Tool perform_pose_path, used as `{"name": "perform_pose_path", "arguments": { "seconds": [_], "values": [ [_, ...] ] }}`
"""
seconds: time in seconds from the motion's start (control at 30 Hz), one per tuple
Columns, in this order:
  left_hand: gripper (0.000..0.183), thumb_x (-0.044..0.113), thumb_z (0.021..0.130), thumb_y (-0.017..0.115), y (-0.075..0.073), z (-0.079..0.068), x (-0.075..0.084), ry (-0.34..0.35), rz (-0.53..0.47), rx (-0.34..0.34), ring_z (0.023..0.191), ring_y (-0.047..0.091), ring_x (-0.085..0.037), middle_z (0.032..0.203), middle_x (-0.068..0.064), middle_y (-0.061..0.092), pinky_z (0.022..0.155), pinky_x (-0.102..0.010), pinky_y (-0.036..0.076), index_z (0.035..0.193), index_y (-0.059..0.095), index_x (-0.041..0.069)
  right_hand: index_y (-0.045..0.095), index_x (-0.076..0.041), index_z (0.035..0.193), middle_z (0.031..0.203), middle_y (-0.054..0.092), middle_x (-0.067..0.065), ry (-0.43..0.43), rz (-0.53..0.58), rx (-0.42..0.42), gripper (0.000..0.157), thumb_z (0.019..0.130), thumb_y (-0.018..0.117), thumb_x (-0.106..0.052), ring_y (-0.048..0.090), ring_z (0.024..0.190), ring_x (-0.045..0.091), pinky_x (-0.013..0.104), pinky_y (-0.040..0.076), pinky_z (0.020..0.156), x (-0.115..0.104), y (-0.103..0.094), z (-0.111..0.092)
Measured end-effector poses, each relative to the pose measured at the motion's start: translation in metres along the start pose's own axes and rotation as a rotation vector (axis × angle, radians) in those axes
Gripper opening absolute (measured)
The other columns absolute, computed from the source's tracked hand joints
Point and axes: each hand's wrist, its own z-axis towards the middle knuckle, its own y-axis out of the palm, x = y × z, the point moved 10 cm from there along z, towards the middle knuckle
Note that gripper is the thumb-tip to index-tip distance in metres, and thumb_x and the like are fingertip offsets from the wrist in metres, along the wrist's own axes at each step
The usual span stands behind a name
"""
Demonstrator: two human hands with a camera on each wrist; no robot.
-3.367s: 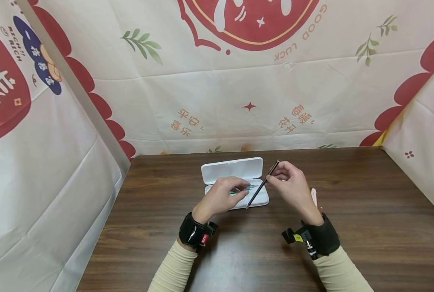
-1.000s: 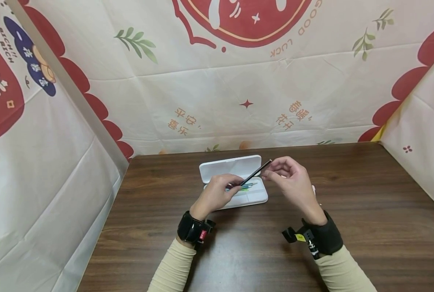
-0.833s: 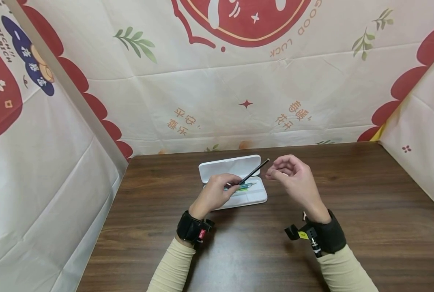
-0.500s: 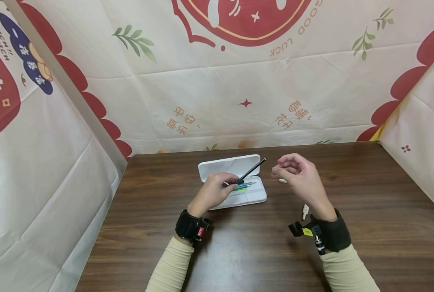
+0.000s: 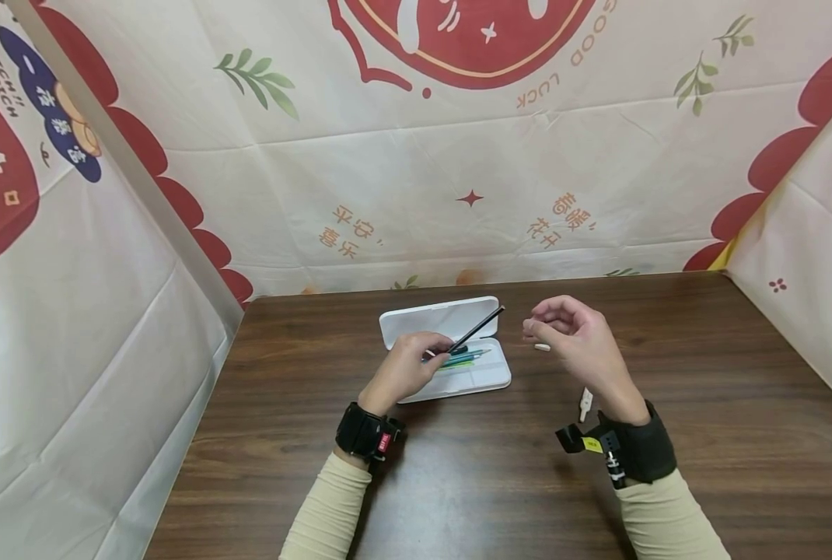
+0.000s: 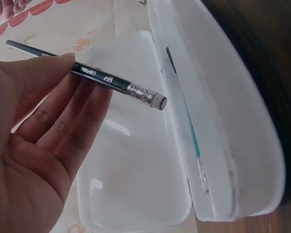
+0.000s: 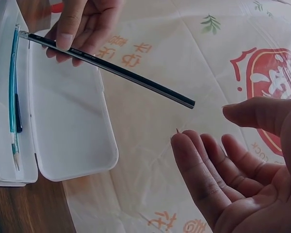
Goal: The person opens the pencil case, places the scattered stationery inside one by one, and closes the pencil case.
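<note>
Between thumb and fingers my left hand [image 5: 403, 369] pinches a black HB pencil [image 5: 477, 328], held slanting above the open white pencil case [image 5: 489, 379]. Its metal band and eraser [image 6: 148, 96] point down toward the case in the left wrist view; the other end [image 7: 186, 102] looks flat in the right wrist view. Inside the case lie teal pencils [image 7: 13, 92] and a short dark item [image 7: 18, 114]. Off to the right of the case, my right hand [image 5: 580, 342] hovers with fingers loosely bent and thumb apart, holding nothing, a short gap from the pencil.
A small white piece [image 5: 542, 347] lies on the brown wooden table [image 5: 472, 474] beyond my right hand. Another white object [image 5: 585, 404] is partly hidden by my right wrist. Printed cloth [image 5: 416, 179] hangs behind the table's far edge.
My right hand held the pencil at first. My left hand then took hold of it; the right let go and drew away to the right. The left has shifted slightly left with the pencil.
</note>
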Motion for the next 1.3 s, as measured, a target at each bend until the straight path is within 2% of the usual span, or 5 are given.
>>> {"name": "perform_pose_path", "arguments": {
  "seconds": [0.23, 0.7, 0.9, 1.03, 1.3],
  "values": [
    [0.016, 0.005, 0.085, 0.067, 0.002, -0.001, -0.005, -0.02, -0.002, -0.012, 0.081, 0.065, -0.011, 0.096, -0.009, 0.073, 0.072, -0.033, 0.058, 0.1, 0.071, 0.004, 0.057, 0.001, 0.103, 0.092, 0.07, 0.01, -0.006, 0.011, -0.004, 0.025, 0.089, 0.064, -0.018, 0.069, 0.078, 0.018, 0.022, 0.057, 0.063, 0.0, -0.002, -0.001],
    [0.018, 0.007, 0.085, 0.067, 0.005, -0.002, -0.016, -0.063, 0.068, -0.035, 0.084, 0.064, -0.011, 0.098, -0.006, 0.073, 0.074, -0.031, 0.057, 0.102, 0.072, 0.007, 0.058, -0.006, 0.101, 0.095, 0.068, 0.02, -0.005, -0.04, -0.013, 0.027, 0.088, 0.064, -0.028, 0.069, 0.08, 0.015, 0.02, 0.056, 0.064, 0.001, -0.003, 0.0],
    [0.017, 0.007, 0.085, 0.067, 0.007, -0.002, -0.018, -0.074, 0.08, -0.047, 0.083, 0.064, -0.01, 0.097, -0.006, 0.073, 0.073, -0.029, 0.057, 0.101, 0.072, 0.006, 0.059, -0.005, 0.101, 0.095, 0.067, 0.023, -0.002, -0.058, -0.016, 0.028, 0.088, 0.064, -0.029, 0.069, 0.082, 0.023, 0.021, 0.056, 0.062, 0.001, -0.002, -0.001],
    [0.017, 0.007, 0.085, 0.067, 0.009, -0.003, -0.02, -0.078, 0.091, -0.052, 0.085, 0.064, -0.01, 0.098, -0.006, 0.073, 0.073, -0.029, 0.057, 0.101, 0.073, 0.006, 0.06, -0.003, 0.101, 0.094, 0.068, 0.021, -0.013, -0.072, -0.015, 0.028, 0.089, 0.064, -0.028, 0.068, 0.083, 0.028, 0.021, 0.055, 0.061, 0.0, -0.001, -0.001],
    [0.015, 0.006, 0.085, 0.067, 0.015, -0.005, -0.027, -0.111, 0.115, -0.089, 0.084, 0.063, -0.01, 0.094, -0.004, 0.073, 0.074, -0.03, 0.056, 0.097, 0.074, 0.007, 0.061, -0.003, 0.101, 0.091, 0.069, 0.017, -0.028, -0.089, -0.012, 0.027, 0.089, 0.063, -0.027, 0.069, 0.08, 0.024, 0.022, 0.054, 0.059, -0.003, -0.001, -0.001]
  ]
}}
